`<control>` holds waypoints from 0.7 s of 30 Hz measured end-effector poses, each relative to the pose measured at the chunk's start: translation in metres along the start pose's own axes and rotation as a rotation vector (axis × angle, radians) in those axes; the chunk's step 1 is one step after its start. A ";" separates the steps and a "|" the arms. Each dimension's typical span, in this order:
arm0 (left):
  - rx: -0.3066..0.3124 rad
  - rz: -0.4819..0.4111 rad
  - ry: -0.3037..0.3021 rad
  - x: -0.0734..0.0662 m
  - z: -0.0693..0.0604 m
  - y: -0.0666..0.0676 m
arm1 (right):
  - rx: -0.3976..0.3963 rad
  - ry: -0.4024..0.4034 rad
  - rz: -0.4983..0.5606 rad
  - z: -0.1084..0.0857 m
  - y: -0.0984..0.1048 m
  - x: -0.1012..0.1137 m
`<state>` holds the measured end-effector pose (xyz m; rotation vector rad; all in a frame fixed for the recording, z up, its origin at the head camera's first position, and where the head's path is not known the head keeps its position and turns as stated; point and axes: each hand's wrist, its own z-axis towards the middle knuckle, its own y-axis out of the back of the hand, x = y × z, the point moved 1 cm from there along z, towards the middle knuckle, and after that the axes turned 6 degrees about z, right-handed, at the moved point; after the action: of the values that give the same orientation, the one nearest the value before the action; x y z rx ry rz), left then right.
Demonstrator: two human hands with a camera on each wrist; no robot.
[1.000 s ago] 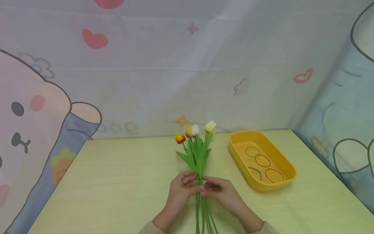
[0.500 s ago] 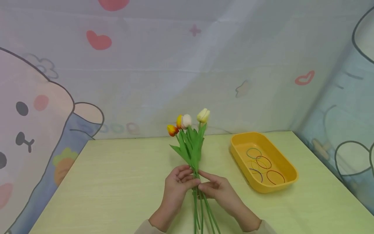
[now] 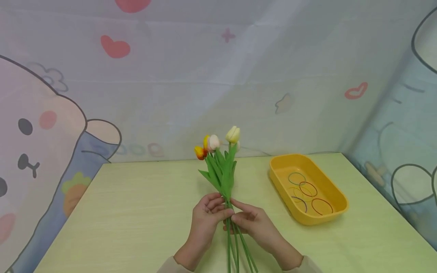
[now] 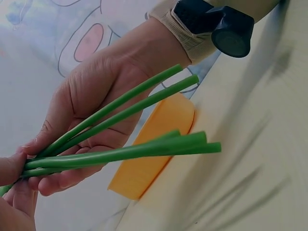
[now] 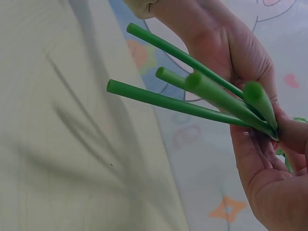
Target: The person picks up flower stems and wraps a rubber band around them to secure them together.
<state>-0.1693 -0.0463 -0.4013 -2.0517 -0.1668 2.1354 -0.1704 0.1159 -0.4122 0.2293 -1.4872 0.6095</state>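
Only my head view shows cupped, pale and red-yellow blooms (image 3: 233, 135), left hand (image 3: 206, 220) and right hand (image 3: 257, 226) pinching smooth green stems (image 4: 115, 154).

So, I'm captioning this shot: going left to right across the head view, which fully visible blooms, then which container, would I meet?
Leftmost red-and-yellow bloom, pinkish-white bloom, pale-yellow bloom, yellow tray.

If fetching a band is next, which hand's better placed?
Likely the right hand: the yellow tray of bands lies closer to it than to the left hand. Both hold stems; the left could hold alone.
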 end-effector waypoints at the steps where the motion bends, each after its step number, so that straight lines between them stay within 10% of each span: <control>1: 0.000 0.001 0.000 0.000 0.000 0.000 | 0.003 0.003 0.006 0.000 0.000 -0.001; 21: -0.036 0.030 0.021 0.006 -0.001 -0.002 | -0.067 0.108 -0.097 0.000 -0.005 -0.007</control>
<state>-0.1687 -0.0437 -0.4065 -2.1088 -0.1741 2.1423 -0.1673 0.1102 -0.4176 0.2120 -1.3821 0.4859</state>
